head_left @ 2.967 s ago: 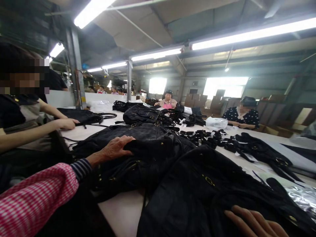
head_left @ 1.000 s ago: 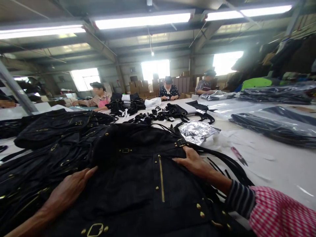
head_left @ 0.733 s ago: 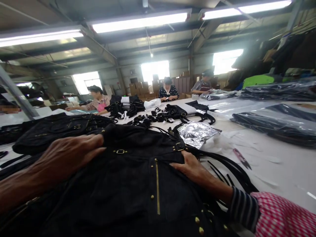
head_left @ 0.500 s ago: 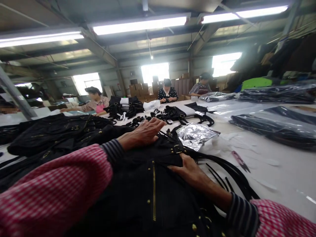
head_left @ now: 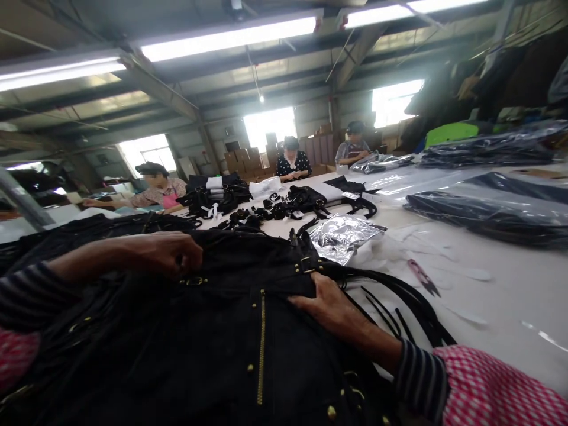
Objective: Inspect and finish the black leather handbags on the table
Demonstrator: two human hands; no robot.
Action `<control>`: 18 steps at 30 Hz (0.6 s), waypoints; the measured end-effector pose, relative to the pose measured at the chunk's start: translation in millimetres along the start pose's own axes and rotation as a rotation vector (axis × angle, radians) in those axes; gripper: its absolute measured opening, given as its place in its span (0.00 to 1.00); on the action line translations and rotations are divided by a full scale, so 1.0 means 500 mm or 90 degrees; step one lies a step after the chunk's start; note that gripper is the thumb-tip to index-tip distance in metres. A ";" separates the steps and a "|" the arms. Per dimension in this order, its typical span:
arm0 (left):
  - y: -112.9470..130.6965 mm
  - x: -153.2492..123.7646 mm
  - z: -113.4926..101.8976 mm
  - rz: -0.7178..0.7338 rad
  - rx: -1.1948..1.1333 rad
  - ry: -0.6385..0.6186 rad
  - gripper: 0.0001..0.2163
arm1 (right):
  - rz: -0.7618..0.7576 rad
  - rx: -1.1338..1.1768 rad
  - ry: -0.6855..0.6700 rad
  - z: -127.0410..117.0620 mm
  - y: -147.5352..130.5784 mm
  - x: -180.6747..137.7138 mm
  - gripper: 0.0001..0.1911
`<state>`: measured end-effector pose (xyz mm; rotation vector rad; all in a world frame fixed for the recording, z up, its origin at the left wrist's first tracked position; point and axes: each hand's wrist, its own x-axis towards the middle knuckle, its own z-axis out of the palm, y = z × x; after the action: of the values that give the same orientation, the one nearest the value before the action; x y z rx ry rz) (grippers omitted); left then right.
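A large black bag (head_left: pixel 213 343) with a gold zipper, gold studs and buckles lies in front of me. My right hand (head_left: pixel 335 305) grips its right upper edge, thumb on top, just below a buckled strap (head_left: pixel 306 264). Over the bag's upper left, near another gold buckle (head_left: pixel 194 281), my left hand (head_left: pixel 171 253) is closed with its fingers curled. Whatever those fingers hold, if anything, is hidden. Long black straps (head_left: pixel 399 290) trail from the bag's right side onto the table.
Pink-handled thread snips (head_left: pixel 423 277) lie on the white table (head_left: pixel 501 302) at right. Crumpled silver wrapping (head_left: pixel 346 234) sits behind the bag. Plastic-wrapped dark goods (head_left: pixel 483 219) are at far right, more black bags (head_left: pixel 217 192) beyond. Several co-workers (head_left: pixel 293 163) sit across the table.
My left hand has moved left across the bag's top, going from flat with fingers stretched out to curled. My right hand keeps its grip on the bag's edge. The view has shifted slightly.
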<state>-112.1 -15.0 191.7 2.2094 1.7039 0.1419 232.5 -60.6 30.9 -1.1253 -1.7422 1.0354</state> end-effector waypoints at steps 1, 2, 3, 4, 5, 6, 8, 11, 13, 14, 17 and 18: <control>-0.009 -0.016 -0.020 -0.029 0.018 -0.068 0.11 | 0.014 -0.002 -0.001 0.000 0.000 0.001 0.16; -0.008 -0.026 -0.037 -0.049 0.027 -0.126 0.14 | 0.023 -0.005 -0.003 0.000 0.000 0.001 0.17; 0.002 -0.031 -0.051 -0.058 0.030 -0.135 0.17 | 0.025 -0.006 -0.005 -0.001 0.000 0.001 0.17; 0.021 -0.029 -0.058 -0.048 0.032 -0.119 0.20 | 0.020 -0.007 -0.006 -0.001 0.000 0.002 0.17; 0.049 -0.021 -0.056 -0.009 0.036 -0.071 0.20 | 0.009 -0.008 -0.008 -0.002 0.000 0.002 0.17; 0.083 -0.007 -0.045 0.052 0.049 -0.004 0.19 | -0.003 -0.006 -0.012 -0.003 0.000 0.004 0.16; 0.159 0.036 0.004 0.153 0.045 0.076 0.19 | -0.025 0.001 -0.031 -0.006 -0.001 0.006 0.16; 0.263 0.119 0.123 0.267 0.003 0.011 0.22 | -0.027 0.024 -0.104 -0.022 -0.006 0.006 0.15; 0.310 0.168 0.201 0.295 -0.013 -0.054 0.24 | 0.005 0.010 -0.139 -0.048 -0.017 -0.005 0.15; 0.326 0.187 0.233 0.304 -0.029 -0.070 0.26 | 0.025 -0.017 -0.143 -0.066 -0.025 -0.015 0.16; 0.344 0.218 0.285 0.299 -0.078 -0.070 0.29 | 0.064 -0.112 -0.073 -0.145 -0.054 -0.063 0.19; 0.342 0.221 0.287 0.292 -0.101 -0.058 0.29 | 0.072 -0.123 -0.024 -0.176 -0.064 -0.083 0.20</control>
<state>116.0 22.8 99.4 2.4042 1.0752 0.2721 315.5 -89.8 82.9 -1.3457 -1.8576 0.9773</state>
